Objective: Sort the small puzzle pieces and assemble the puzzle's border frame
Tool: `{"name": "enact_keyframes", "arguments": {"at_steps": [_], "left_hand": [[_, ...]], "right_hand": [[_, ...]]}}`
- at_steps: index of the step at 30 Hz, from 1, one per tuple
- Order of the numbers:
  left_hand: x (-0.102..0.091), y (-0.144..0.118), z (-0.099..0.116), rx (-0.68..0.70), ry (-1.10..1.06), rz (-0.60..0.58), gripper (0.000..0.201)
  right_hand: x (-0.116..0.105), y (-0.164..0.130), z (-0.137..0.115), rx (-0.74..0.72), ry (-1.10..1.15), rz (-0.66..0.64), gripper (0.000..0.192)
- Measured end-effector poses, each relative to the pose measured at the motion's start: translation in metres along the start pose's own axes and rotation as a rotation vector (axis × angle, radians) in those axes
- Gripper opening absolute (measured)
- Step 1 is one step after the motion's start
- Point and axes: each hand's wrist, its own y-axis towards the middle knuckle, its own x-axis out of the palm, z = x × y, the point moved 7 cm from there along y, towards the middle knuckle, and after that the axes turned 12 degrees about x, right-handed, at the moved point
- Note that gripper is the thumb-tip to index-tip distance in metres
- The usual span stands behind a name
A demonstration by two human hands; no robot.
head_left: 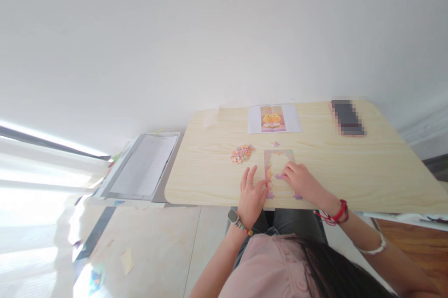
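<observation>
A small jigsaw puzzle [279, 155] with only its pink border built lies on the light wooden table [350, 172], close to the near edge. My left hand [251, 195] rests flat on the table, touching the puzzle's left side, fingers apart. My right hand [300, 180] is over the puzzle's lower right, its fingertips pinching a small purple puzzle piece [279, 176] inside the frame. A heap of several loose pieces [242, 153] sits to the left of the puzzle. One stray piece [276, 144] lies just behind it.
A white sheet with the reference picture [273, 118] lies at the table's far edge. A phone [347, 118] is at the far right. A grey tray with papers [143, 165] stands left of the table. Tiled floor lies below left.
</observation>
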Motion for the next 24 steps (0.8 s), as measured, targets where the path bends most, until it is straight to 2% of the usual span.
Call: {"name": "enact_keyframes", "arguments": {"at_steps": [8, 14, 24], "left_hand": [[0.0, 0.002, 0.0, 0.003, 0.001, -0.002, 0.019], [-0.003, -0.003, 0.005, 0.033, -0.05, -0.02, 0.021], [-0.002, -0.013, 0.014, 0.09, -0.06, -0.046, 0.02]], "right_hand": [[-0.01, -0.022, -0.007, -0.027, 0.042, 0.058, 0.018], [-0.012, -0.041, -0.022, -0.058, 0.07, 0.024, 0.02], [-0.01, -0.043, -0.03, -0.099, -0.004, 0.056, 0.022]]}}
